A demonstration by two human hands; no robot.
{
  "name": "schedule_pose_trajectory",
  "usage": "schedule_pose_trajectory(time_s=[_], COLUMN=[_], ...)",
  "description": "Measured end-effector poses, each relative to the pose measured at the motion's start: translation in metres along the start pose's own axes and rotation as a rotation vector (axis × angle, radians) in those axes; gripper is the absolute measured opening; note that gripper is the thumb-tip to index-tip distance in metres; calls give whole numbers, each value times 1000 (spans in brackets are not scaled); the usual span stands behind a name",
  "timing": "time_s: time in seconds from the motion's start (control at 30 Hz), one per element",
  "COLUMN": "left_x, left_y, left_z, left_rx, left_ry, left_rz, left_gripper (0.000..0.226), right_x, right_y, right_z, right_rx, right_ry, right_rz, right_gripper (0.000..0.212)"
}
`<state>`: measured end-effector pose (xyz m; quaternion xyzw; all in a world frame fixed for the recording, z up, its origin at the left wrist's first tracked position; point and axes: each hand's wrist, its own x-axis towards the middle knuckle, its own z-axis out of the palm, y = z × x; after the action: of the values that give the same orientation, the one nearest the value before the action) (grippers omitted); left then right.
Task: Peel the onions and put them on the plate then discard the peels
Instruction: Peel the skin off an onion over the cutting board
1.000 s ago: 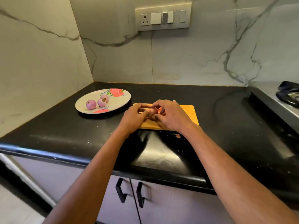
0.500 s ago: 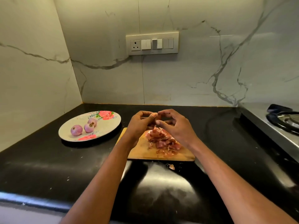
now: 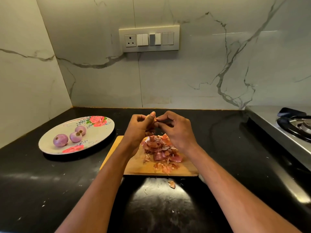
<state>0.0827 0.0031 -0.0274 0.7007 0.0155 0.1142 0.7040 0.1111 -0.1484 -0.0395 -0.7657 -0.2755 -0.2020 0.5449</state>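
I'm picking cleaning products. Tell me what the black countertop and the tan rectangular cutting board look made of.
Black countertop: likely polished stone such as granite; it is glossy and mirrors the light.
Tan rectangular cutting board: looks like wood or bamboo, matte, with a warm even tone; grain is too faint to tell which.

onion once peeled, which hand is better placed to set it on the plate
Left, probably. The left hand grips the onion and is nearer the plate; the right hand only pinches at its skin.
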Motion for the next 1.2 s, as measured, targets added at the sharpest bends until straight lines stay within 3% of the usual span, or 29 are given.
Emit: schedule_pose_trajectory(time_s=[0.23,0.37,0.5,0.67,0.8,0.93,1.03,1.13,1.2], left_x=[-14,-16,-15,-14,-16,-17,-18,-17,-17], left_y=[1,0,-1,0,4,5,5,4,3], left_z=[-3,-3,-4,-9,-11,-10,-11,-12,-11], left_rx=[-16,30,43,34,-6,-93,-100,-77,-46], left_ry=[-70,-53,-54,-119,-184,-202,-167,-137,-135], left_rz=[19,35,41,69,126,150,147,149,150], left_gripper=[35,40,39,31,42,47,50,52,51], right_x=[-3,-7,-7,-3,-2,-4,-7,-9,-11], right_y=[1,3,2,-6,-9,-10,-9,-7,-7], right_z=[-4,-2,-4,-11,-21,-24,-21,-17,-15], right_rx=[-54,-181,-263,-111,147,427,325,207,138], right_ry=[-49,-193,-230,-273,-313,-272,-212,-150,-70], right_rz=[51,-23,-72,31,176,359,298,180,119], right_gripper=[10,8,10,15,16,18,11,23,20])
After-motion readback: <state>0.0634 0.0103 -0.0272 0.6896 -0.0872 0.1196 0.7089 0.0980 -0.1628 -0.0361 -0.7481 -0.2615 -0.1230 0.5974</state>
